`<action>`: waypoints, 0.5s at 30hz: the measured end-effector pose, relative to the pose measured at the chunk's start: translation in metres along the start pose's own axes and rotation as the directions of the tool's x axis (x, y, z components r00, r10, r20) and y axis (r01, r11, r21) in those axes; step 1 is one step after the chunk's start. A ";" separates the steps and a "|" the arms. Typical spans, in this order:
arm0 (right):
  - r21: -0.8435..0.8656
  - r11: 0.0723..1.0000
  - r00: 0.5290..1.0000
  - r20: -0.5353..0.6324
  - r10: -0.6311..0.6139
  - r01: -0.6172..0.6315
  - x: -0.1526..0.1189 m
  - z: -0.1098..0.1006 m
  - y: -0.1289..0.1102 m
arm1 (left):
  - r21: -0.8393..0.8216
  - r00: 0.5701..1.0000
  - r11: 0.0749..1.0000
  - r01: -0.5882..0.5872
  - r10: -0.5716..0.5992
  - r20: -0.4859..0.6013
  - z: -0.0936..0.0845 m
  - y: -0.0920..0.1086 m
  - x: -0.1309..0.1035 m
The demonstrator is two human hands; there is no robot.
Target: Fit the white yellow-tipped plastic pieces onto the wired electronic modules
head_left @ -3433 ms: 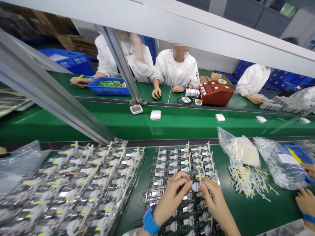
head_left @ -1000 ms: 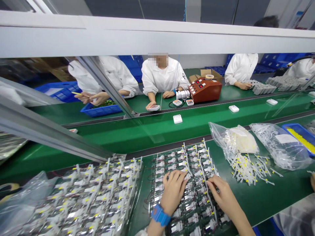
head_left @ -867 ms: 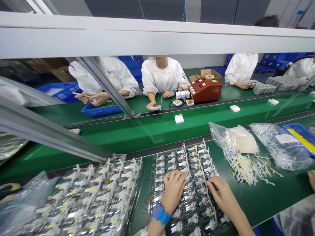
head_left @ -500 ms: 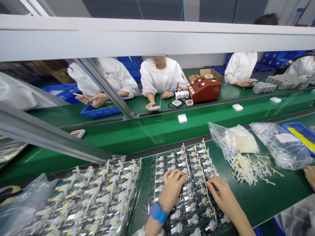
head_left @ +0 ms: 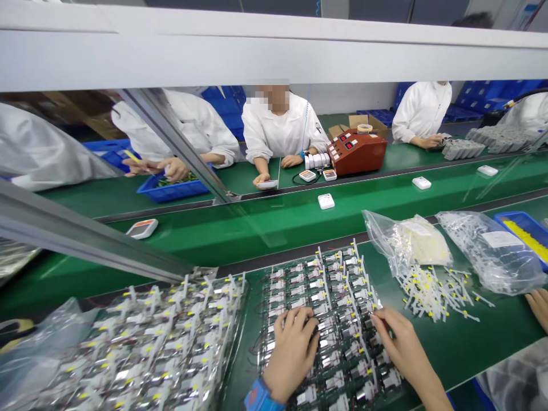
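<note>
- Left hand [head_left: 295, 348]: palm down over the near tray [head_left: 378, 301], fingers loosely bent among the small white-and-metal parts [head_left: 319, 285]; cannot tell whether it grips one. Blue band [head_left: 259, 397] at wrist.
- Right hand [head_left: 396, 337]: thumb and forefinger brought close together at the tray's right edge; perhaps pinching a part, but the tips are too small to read.
- Near tray: lies flat on the green table [head_left: 454, 354], parts in rows, several pale sticks with yellow ends laid across them.
- Left of it: second filled tray [head_left: 240, 325].
- Right of it: loose heap of yellow-tipped white sticks [head_left: 430, 294], two clear bags [head_left: 428, 242] behind, then a blue bin [head_left: 542, 237] of yellow pieces.
- Beyond: white square devices [head_left: 326, 201] on a green belt [head_left: 282, 220].
- Far side: red-brown machine [head_left: 359, 151] beside a white-coated person [head_left: 280, 128].
</note>
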State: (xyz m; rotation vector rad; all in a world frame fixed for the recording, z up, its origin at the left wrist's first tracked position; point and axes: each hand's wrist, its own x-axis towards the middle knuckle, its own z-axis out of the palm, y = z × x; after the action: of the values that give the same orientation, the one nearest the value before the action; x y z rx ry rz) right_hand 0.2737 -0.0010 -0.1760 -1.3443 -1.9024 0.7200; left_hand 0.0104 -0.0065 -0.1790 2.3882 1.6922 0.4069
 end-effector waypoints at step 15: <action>-0.234 0.967 0.986 -0.148 0.070 -0.104 -0.024 -0.032 0.043 | -0.073 1.000 0.997 0.009 -0.008 0.008 0.001 -0.009 0.000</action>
State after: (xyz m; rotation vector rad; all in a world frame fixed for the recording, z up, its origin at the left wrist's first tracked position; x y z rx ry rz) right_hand 0.3291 -0.0089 -0.1944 -1.5934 -1.8733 0.4327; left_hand 0.0027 -0.0040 -0.1828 2.3276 1.6547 0.4497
